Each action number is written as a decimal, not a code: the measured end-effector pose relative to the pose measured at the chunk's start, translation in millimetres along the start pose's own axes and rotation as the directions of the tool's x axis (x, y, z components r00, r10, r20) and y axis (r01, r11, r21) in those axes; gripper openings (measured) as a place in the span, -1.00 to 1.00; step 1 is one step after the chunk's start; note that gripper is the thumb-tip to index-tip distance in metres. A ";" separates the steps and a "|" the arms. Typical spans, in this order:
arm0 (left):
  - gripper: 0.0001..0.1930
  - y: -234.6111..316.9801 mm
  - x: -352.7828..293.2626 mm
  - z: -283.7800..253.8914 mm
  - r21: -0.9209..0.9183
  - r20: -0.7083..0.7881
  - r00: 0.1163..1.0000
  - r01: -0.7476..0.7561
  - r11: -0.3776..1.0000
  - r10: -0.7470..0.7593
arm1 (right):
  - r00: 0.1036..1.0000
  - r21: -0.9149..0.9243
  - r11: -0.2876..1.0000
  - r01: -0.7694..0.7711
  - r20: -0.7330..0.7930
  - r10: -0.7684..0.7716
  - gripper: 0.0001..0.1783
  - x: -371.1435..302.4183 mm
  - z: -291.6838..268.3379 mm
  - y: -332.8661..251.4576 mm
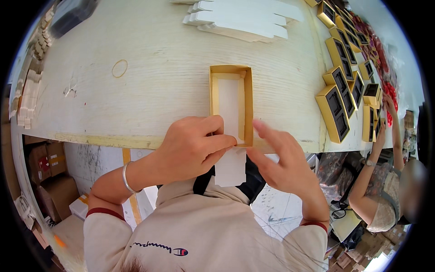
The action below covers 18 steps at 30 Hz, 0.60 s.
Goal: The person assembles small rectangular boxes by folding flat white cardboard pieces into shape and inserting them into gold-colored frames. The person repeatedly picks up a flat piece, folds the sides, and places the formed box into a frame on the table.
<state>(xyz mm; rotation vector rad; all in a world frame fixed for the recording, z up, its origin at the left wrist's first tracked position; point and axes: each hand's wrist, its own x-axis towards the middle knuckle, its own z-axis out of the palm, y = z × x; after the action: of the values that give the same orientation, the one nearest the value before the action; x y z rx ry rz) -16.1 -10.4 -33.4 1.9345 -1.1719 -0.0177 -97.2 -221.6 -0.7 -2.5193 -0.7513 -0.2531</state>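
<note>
Item: one gold box (248,99), open side up, at the middle of the worktop's (154,90) near edge, its long walls running toward the far edge. A white flap (230,172) extends from its near end and hangs past that edge.

Left hand (192,145): grasping the box at its near-left corner, fingertips at the near end wall. Right hand (283,158): fingers spread, gripping nothing, just beside the near-right corner; contact cannot be confirmed.

Handling, as judged: thin card, light, fairly stiff along the folds, yielding at mid-wall. The smooth gold face may slip slightly and crease under hard pinching. Recommended hold: near corners or both long walls low down; the flap is likely to bend.

Markings: none visible on box or flap. The shirt (204,231) bears dark script lettering and a small emblem (181,252). A red mark on a brown carton (56,156), below the worktop's left end, is too small to read.
</note>
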 end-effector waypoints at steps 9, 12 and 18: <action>-0.80 6.9 -1.5 4.5 0.058 0.020 0.999 0.048 0.997 -0.049 | 0.912 -0.280 0.931 0.235 -0.268 -0.311 -0.83 -19.3 44.7 14.5; -0.74 10.5 -3.1 4.9 0.074 0.039 0.996 0.082 0.994 -0.085 | 0.877 -0.255 0.926 0.279 -0.326 -0.354 -0.86 -13.3 47.6 16.7; -0.54 13.0 -6.2 -9.7 -0.145 0.152 0.982 0.135 0.980 -0.113 | 0.890 -0.051 0.960 0.274 -0.364 -0.274 -0.81 -7.7 47.4 14.8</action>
<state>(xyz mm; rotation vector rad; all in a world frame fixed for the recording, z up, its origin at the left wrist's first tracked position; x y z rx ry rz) -24.9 -2.2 -21.0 1.8897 -1.1054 -0.3100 -93.7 -211.8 -49.9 -2.2578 -0.9432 -0.7990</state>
